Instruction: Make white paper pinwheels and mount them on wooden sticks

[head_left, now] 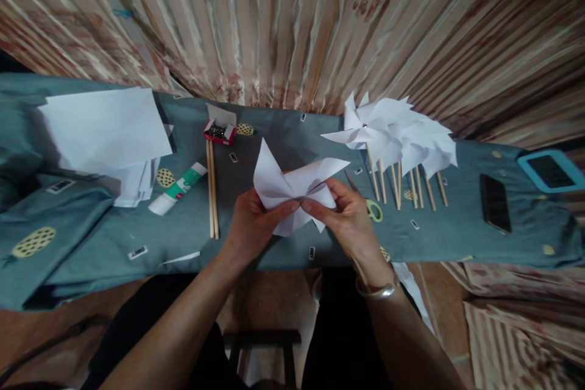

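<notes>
Between both hands is a white paper pinwheel (292, 186), its corners folded in toward the middle and its pointed blades standing up. My left hand (251, 219) grips its left side, thumb pressed at the centre. From the right, my right hand (350, 213) pinches it too, with its thumb close to the other thumb. The fingers behind the paper are mostly hidden. Just beyond my right hand lie green-handled scissors (373, 210), partly covered by the hand. To the left rest several wooden sticks (212, 195) and a green and white glue tube (178, 189).
An open red box of small metal pins (220, 131) stands behind the sticks. White paper sheets (105, 128) are stacked at left. Finished pinwheels on sticks (406, 131) overlap at back right. A phone (495, 202) and a blue-framed device (551, 170) lie far right. A curtain (292, 30) hangs behind.
</notes>
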`<state>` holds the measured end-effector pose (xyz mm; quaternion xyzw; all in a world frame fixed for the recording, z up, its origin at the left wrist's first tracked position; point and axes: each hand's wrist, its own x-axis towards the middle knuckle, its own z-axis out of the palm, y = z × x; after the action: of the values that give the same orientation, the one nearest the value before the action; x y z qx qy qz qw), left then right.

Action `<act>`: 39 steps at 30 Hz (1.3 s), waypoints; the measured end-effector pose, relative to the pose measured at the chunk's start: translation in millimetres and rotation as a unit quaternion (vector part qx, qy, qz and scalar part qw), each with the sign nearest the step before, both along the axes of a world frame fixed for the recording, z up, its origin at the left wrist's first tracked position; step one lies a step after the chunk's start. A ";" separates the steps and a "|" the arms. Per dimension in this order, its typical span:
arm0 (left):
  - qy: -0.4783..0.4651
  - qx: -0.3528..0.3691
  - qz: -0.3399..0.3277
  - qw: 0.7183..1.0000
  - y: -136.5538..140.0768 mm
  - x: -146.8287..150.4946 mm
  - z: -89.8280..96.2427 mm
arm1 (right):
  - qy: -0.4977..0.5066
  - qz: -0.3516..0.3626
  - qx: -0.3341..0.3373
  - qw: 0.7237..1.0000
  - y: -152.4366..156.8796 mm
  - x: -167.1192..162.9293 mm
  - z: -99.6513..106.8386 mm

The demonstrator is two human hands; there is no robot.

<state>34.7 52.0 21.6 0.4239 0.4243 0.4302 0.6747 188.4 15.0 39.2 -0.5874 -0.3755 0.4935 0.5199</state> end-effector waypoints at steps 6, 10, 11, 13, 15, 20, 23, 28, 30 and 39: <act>-0.005 -0.028 0.002 1.000 -2.6 0.6 -2.5 | -0.011 0.012 -0.005 1.000 -1.2 1.8 -3.5; 0.018 -0.040 0.001 0.999 -4.0 -0.8 -2.9 | -0.040 0.008 -0.004 0.999 -2.0 1.8 -5.6; 0.027 -0.040 0.003 0.999 -4.3 -0.9 -3.1 | -0.046 0.007 -0.004 0.999 -2.2 1.8 -6.0; 0.040 -0.037 0.006 0.998 -4.8 -0.9 -3.6 | -0.055 0.009 -0.006 0.998 -2.5 2.0 -6.6; 0.044 -0.034 0.008 0.998 -5.4 -0.9 -3.9 | -0.058 0.014 -0.006 0.998 -2.6 2.5 -7.0; 0.045 -0.038 0.000 0.998 -5.9 -1.1 -3.6 | -0.051 0.024 -0.007 0.998 -2.8 3.3 -7.1; 0.039 -0.039 -0.001 0.998 -5.6 -1.2 -3.5 | -0.045 0.023 -0.010 0.999 -3.2 3.2 -6.9; 0.043 -0.053 0.001 0.998 -5.2 -2.3 -2.0 | -0.050 0.029 -0.014 0.998 -4.1 3.4 -6.5; 0.046 -0.057 -0.003 0.997 -5.2 -3.2 -0.9 | -0.055 0.034 -0.008 0.998 -4.2 3.6 -6.3; 0.046 -0.050 -0.006 0.998 -5.9 -4.3 -7.1 | -0.044 0.053 -0.016 0.997 -5.0 6.1 -12.1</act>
<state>30.4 46.1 14.5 0.4119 0.4731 0.3845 0.6773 194.5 9.9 27.1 -0.5960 -0.4208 0.5004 0.4661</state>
